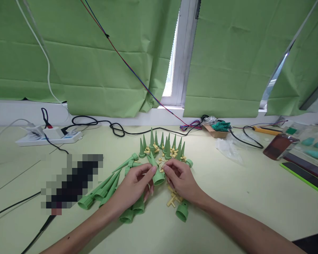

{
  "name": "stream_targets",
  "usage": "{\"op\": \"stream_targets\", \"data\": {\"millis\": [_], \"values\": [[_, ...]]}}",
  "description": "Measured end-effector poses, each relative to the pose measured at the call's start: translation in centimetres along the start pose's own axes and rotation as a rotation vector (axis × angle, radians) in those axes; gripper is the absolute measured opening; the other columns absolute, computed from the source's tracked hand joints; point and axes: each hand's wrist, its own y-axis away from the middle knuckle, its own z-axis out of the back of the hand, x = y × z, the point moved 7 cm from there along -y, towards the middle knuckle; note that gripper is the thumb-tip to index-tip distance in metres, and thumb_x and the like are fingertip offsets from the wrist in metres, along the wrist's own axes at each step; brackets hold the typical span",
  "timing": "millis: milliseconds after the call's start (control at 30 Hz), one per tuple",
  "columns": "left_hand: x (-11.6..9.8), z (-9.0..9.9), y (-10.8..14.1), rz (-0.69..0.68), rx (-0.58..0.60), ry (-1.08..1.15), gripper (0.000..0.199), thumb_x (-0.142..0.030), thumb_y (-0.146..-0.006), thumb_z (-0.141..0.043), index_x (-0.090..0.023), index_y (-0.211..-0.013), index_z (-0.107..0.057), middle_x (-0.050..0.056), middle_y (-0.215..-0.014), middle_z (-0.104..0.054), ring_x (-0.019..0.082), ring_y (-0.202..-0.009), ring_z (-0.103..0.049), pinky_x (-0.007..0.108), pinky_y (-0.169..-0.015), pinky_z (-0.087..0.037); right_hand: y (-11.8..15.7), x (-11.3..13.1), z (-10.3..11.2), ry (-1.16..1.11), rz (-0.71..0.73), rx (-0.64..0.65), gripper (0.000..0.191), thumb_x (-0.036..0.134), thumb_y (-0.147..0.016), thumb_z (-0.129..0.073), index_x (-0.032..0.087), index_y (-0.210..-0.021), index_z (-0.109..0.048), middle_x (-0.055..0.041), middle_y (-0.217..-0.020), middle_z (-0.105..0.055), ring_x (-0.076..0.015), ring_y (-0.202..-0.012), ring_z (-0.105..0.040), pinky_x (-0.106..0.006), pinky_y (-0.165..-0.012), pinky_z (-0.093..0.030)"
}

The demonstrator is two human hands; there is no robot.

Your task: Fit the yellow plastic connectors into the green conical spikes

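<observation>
My left hand (140,178) grips a green plastic plant-watering spike (158,177), its wide round end tilted toward me. Close against its right side, my right hand (178,176) pinches a small yellow plastic piece, mostly hidden by the fingers. Several green spikes (106,188) lie in a loose pile left of and under my left hand. Beyond both hands, more spikes (168,146) stand upright on their wide ends, with yellow valve pieces (149,150) among them. Below my right hand are several loose yellow pieces (172,197) and a green spike end (182,211).
A white power strip (50,139) with plugs and black cables lies at back left. A blurred-out dark object (74,183) is left of the pile. At right are a small cardboard box (214,130), a plastic bag (229,150), a brown bottle (279,146) and a green-edged phone (307,178).
</observation>
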Motion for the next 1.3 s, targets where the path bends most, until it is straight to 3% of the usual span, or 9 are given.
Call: {"op": "stream_targets", "data": {"millis": [467, 667, 833, 1300], "values": [[-0.7, 0.5, 0.3, -0.081, -0.082, -0.219, 0.033, -0.047, -0.090, -0.053, -0.020, -0.073, -0.044, -0.006, -0.055, -0.046, 0.009, -0.050, -0.041, 0.020, -0.046, -0.033, 0.0, -0.2, -0.2, 0.054, -0.013, 0.035, 0.024, 0.039, -0.097, -0.049, 0.020, -0.083, -0.053, 0.0063, -0.056, -0.045, -0.0080, -0.045, -0.041, -0.022, -0.046, -0.033], [-1.3, 0.6, 0.8, -0.186, -0.141, -0.421, 0.033, -0.044, -0.089, -0.055, -0.020, -0.072, -0.041, -0.006, -0.058, -0.043, 0.010, -0.054, -0.040, 0.020, -0.048, -0.032, 0.0, -0.1, -0.2, 0.111, -0.004, 0.032, 0.025, 0.039, -0.096, -0.050, 0.019, -0.081, -0.053, 0.0061, -0.056, -0.042, -0.0087, -0.048, -0.038, -0.023, -0.047, -0.030], [-2.1, 0.5, 1.2, -0.277, -0.174, -0.529, 0.026, -0.042, -0.090, -0.053, -0.020, -0.078, -0.047, -0.003, -0.068, -0.049, 0.012, -0.060, -0.047, 0.022, -0.049, -0.034, 0.0, 0.0, -0.2, 0.177, 0.006, 0.026, 0.026, 0.038, -0.096, -0.049, 0.019, -0.079, -0.053, 0.0050, -0.059, -0.042, -0.0096, -0.051, -0.036, -0.024, -0.048, -0.028], [-2.2, -0.5, 2.1, -0.439, -0.121, -0.714, 0.015, -0.032, -0.096, -0.046, -0.020, -0.087, -0.049, -0.003, -0.068, -0.049, 0.012, -0.060, -0.047, 0.023, -0.056, -0.036, 0.0, 0.3, -0.2, 0.297, 0.037, 0.032, 0.029, 0.033, -0.096, -0.047, 0.018, -0.071, -0.050, 0.0034, -0.062, -0.042, -0.0105, -0.055, -0.035, -0.025, -0.051, -0.027]]}}
